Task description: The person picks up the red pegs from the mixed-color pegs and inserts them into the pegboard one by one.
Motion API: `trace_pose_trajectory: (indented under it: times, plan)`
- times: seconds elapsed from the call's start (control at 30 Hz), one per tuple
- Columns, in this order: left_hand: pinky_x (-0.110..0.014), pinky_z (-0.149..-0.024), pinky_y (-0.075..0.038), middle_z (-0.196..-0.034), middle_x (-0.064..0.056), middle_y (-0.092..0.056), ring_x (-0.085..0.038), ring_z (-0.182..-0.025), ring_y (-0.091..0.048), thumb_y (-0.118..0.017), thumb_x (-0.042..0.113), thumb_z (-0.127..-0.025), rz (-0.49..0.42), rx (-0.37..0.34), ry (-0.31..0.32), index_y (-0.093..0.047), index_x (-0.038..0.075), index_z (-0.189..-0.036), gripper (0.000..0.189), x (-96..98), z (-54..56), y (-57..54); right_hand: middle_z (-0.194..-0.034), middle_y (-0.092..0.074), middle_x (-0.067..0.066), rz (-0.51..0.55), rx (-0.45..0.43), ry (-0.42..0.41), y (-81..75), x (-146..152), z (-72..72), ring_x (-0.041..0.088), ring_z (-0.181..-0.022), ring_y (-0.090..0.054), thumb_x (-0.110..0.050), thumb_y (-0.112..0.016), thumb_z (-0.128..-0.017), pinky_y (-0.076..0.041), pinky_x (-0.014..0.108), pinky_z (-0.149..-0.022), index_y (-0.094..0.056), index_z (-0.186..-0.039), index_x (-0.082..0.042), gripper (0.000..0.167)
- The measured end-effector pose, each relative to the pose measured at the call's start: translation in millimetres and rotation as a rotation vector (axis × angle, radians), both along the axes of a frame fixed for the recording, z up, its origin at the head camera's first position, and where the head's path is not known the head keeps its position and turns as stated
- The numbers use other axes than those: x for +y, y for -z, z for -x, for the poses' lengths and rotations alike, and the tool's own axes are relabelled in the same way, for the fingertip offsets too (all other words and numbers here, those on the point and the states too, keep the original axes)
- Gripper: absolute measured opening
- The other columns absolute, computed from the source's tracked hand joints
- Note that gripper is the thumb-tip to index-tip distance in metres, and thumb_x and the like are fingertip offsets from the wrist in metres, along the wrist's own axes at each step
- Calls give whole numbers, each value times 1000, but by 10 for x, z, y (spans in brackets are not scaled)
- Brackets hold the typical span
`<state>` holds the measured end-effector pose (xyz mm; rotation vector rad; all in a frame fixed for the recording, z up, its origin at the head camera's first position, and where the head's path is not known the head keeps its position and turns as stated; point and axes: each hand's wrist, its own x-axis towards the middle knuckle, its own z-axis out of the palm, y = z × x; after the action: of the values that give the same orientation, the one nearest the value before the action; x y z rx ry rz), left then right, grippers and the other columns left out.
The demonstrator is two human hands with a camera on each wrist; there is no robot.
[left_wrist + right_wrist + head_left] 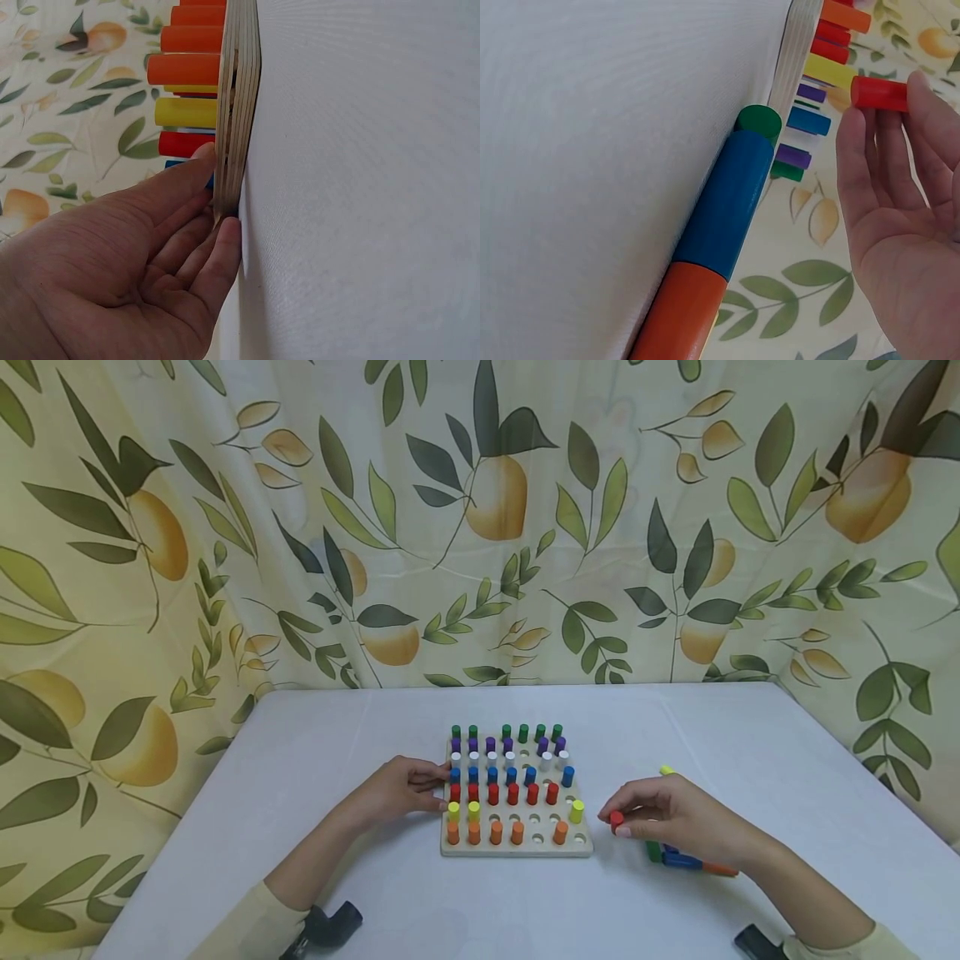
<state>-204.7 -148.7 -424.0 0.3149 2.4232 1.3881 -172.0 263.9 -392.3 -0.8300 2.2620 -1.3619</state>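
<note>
A wooden pegboard (517, 852) with rows of coloured pegs lies on the table. My left hand (401, 789) rests against its left side, thumb and fingertips spread along the edge; in the left wrist view, the thumb (176, 180) reaches a red peg. A short red peg (617, 822) is pinched between thumb and fingers of my right hand (675, 814), to the right of the board. The right wrist view shows this red peg (879, 94) held sideways at the fingertips, away from the table. Empty holes show in the yellow and orange rows.
Loose pegs lie under and beside the right hand, among them a blue peg (681, 861), an orange peg (720, 868) and a green peg (654, 852). A yellow peg (667, 770) shows behind that hand. A patterned curtain (480, 568) hangs behind the white table (375, 893).
</note>
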Motion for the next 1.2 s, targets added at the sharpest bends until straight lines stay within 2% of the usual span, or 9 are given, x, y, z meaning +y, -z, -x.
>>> trace_pose_trajectory:
  times: [0.4,0.8,1.2]
  plan:
    - [-38,-103,-51,-144,-15,-59,-27,-130,-59,-84,5,-86,-12,0,11,-74,3,-123,38,-8,6,-2,-116,-71,19,16,42,-1,-11,-9,4,23,-102,-70,-10,-73,-97,-59,30,-90,-72,-118,-1,23]
    - [-38,-103,-51,-144,-15,-59,-27,-130,-60,-84,4,-86,-13,2,6,-74,3,-123,39,-1,10,-12,-121,-69,18,-43,12,68,-68,-14,-19,21,-109,-68,-15,-71,-100,-57,26,-92,-71,-123,-3,26]
    - [-38,-102,-52,-145,-15,-59,-27,-130,-60,-84,4,-86,-20,1,3,-74,2,-123,39,-3,11,-9,-124,-69,17,-14,20,112,-184,-83,19,24,-111,-68,-14,-70,-101,-59,36,-91,-70,-126,-6,26]
